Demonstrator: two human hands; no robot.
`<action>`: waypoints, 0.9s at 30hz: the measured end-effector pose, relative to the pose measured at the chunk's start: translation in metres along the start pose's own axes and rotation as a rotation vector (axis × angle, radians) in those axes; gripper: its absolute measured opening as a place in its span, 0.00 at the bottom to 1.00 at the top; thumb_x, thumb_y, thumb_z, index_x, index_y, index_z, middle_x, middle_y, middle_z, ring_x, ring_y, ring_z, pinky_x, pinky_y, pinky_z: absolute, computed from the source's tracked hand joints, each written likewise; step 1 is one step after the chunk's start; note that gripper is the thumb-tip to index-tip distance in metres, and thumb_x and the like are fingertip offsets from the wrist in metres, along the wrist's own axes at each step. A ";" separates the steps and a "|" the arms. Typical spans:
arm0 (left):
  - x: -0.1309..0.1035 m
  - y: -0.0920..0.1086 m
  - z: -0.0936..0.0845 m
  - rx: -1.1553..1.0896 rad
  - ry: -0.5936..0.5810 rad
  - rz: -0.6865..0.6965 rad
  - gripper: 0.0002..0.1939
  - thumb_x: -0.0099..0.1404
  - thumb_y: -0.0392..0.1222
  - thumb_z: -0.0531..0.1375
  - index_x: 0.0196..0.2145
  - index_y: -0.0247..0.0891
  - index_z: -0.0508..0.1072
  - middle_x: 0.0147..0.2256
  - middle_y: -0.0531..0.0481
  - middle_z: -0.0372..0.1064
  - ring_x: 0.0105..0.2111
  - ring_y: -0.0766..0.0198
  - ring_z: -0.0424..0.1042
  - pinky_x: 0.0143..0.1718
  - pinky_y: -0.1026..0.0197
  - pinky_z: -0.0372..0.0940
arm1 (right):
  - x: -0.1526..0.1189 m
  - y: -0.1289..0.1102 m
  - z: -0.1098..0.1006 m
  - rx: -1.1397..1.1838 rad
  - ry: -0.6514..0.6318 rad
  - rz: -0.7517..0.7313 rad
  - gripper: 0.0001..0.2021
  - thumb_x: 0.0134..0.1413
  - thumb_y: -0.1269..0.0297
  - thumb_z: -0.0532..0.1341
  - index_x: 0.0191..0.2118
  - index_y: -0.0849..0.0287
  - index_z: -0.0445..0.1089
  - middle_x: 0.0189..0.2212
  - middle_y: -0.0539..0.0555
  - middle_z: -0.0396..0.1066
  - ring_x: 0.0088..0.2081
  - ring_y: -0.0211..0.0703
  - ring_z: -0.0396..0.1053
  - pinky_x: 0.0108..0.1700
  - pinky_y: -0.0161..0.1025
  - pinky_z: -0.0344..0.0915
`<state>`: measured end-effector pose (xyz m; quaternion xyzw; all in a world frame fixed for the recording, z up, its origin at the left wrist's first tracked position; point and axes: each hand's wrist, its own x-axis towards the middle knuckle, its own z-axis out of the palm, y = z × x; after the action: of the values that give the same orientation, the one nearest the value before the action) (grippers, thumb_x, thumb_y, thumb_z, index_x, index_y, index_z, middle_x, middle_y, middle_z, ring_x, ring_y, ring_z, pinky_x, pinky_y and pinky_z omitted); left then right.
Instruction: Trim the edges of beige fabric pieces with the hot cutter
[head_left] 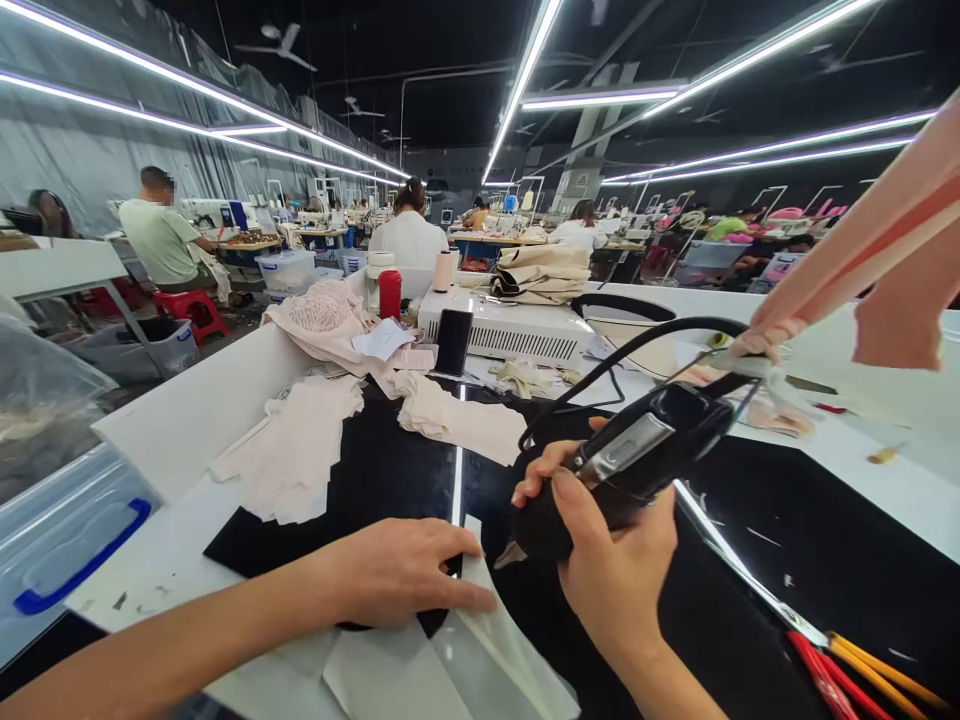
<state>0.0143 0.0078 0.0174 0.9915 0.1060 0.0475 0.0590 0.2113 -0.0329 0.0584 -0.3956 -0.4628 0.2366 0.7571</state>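
My right hand [619,560] is wrapped round a black corded hand tool [637,450] with a silver plate on its side. The tool slants, its small tip low at the left, close to the black work surface. A pink fabric strip [832,270] runs up from its upper end. My left hand [409,570] lies with thumb and index finger apart and stretched out on a pale, partly see-through piece of material [502,650], just left of the tip. Stacks of pale pink cut fabric [300,445] and more cut pieces [461,415] lie beyond my hands.
Red- and orange-handled scissors [817,650] lie at the right. A phone [454,340] leans against a white vented machine [510,330]. Pale fabric with lace [322,310] is heaped at the back left. A blue-handled plastic bin [82,560] stands left. People sit at sewing tables beyond.
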 end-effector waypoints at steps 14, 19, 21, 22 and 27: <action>0.032 0.028 0.016 -0.209 0.195 -0.197 0.12 0.74 0.44 0.65 0.50 0.35 0.77 0.50 0.44 0.76 0.53 0.54 0.74 0.60 0.55 0.70 | 0.032 -0.033 -0.084 -0.725 -0.100 -0.081 0.28 0.61 0.32 0.56 0.50 0.50 0.73 0.43 0.55 0.79 0.45 0.58 0.79 0.48 0.54 0.79; 0.036 0.033 0.023 -0.065 0.184 -0.193 0.11 0.69 0.42 0.70 0.42 0.34 0.75 0.48 0.44 0.74 0.50 0.54 0.76 0.55 0.55 0.73 | 0.023 -0.023 -0.138 -0.921 -0.249 -0.050 0.31 0.57 0.30 0.60 0.53 0.49 0.76 0.42 0.56 0.81 0.39 0.56 0.81 0.43 0.52 0.81; 0.034 0.033 0.025 -0.003 0.207 -0.177 0.08 0.70 0.39 0.69 0.39 0.35 0.73 0.46 0.45 0.74 0.48 0.56 0.76 0.53 0.57 0.73 | 0.016 -0.020 -0.164 -0.996 -0.284 -0.008 0.32 0.58 0.30 0.60 0.55 0.48 0.76 0.45 0.57 0.81 0.41 0.57 0.81 0.45 0.53 0.81; 0.032 0.032 0.026 0.034 0.219 -0.163 0.07 0.71 0.37 0.68 0.39 0.35 0.73 0.45 0.46 0.74 0.46 0.56 0.76 0.52 0.57 0.73 | 0.012 -0.021 -0.176 -1.037 -0.305 0.015 0.31 0.59 0.31 0.60 0.56 0.47 0.76 0.47 0.57 0.81 0.43 0.57 0.81 0.47 0.54 0.80; 0.026 0.026 0.033 0.305 0.227 -0.050 0.08 0.74 0.29 0.56 0.37 0.36 0.69 0.37 0.48 0.71 0.36 0.57 0.74 0.40 0.55 0.73 | -0.005 -0.043 -0.212 -1.193 -0.418 0.100 0.25 0.65 0.36 0.57 0.50 0.47 0.80 0.47 0.56 0.81 0.46 0.57 0.80 0.50 0.52 0.79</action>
<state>0.0483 -0.0153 -0.0102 0.9743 0.1423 0.1408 -0.1031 0.3973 -0.1420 0.0361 -0.7161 -0.6342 0.0454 0.2880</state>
